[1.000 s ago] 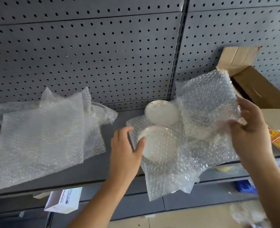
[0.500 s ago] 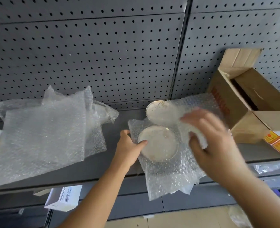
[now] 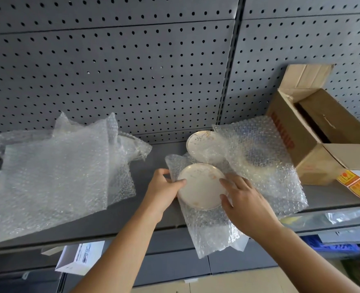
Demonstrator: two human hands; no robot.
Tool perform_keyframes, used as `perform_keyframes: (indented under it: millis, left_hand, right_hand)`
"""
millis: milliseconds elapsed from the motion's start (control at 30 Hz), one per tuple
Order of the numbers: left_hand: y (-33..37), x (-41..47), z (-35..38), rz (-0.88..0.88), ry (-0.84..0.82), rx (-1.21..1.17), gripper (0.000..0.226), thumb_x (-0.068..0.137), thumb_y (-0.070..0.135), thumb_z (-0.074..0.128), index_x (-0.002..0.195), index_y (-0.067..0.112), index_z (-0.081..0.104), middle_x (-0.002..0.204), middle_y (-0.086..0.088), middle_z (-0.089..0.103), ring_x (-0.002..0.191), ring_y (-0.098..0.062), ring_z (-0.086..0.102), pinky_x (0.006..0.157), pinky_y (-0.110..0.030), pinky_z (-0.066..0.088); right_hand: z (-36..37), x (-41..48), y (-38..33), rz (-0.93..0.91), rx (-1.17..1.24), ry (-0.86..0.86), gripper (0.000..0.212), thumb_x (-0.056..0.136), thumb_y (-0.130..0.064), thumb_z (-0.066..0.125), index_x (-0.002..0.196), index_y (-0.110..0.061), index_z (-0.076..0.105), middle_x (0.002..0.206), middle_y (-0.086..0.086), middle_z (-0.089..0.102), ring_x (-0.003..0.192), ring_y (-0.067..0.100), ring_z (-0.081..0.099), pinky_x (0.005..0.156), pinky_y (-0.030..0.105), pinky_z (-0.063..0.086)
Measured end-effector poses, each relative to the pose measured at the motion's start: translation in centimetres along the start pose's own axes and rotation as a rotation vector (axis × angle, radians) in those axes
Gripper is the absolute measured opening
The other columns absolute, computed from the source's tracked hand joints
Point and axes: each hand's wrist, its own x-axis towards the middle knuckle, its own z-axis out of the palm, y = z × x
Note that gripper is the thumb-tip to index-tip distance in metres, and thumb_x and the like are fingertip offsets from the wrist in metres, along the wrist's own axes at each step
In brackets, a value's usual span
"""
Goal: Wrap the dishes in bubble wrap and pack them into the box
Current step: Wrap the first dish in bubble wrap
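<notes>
Left hand [image 3: 166, 188] pinches the left rim of the near plate [image 3: 200, 187], right hand [image 3: 245, 200] lays spread, straight fingers on its right rim, the plate lying on bubble wrap [image 3: 261, 163] left of the box [image 3: 289, 142].

Two bare forearms show at the bottom edge: the left forearm [image 3: 120, 250] at lower centre, the right forearm [image 3: 314, 256] at lower right. The left hand [image 3: 164, 187] and right hand [image 3: 246, 204] are bare too; the nails look short, though they are blurred.
</notes>
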Motion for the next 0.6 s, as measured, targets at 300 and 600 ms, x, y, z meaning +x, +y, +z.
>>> perform_keyframes:
  millis: [300,600]
  left_hand:
    - [0.9,0.4,1.3,-0.075,-0.118,-0.029,0.023,0.085,0.014,0.08,0.107,0.016,0.072,0.1,-0.003,0.079,0.094,-0.023,0.075,0.089,-0.051,0.06]
    - [0.8,-0.5,1.3,-0.007,-0.114,-0.093,0.027,0.093,0.016,0.064,0.115,0.032,0.063,0.112,0.002,0.074,0.101,-0.021,0.07,0.086,-0.045,0.06]
  right_hand:
    - [1.2,0.8,0.2,0.076,0.146,0.004,0.053,0.1,-0.026,0.05,0.15,-0.011,0.04,0.152,0.002,0.042,0.136,0.026,0.039,0.107,0.041,0.046]
    - [0.7,0.7,-0.6,0.058,0.28,0.041,0.057,0.1,-0.024,0.053,0.154,-0.017,0.034,0.153,0.0,0.038,0.139,0.022,0.034,0.117,0.036,0.031]
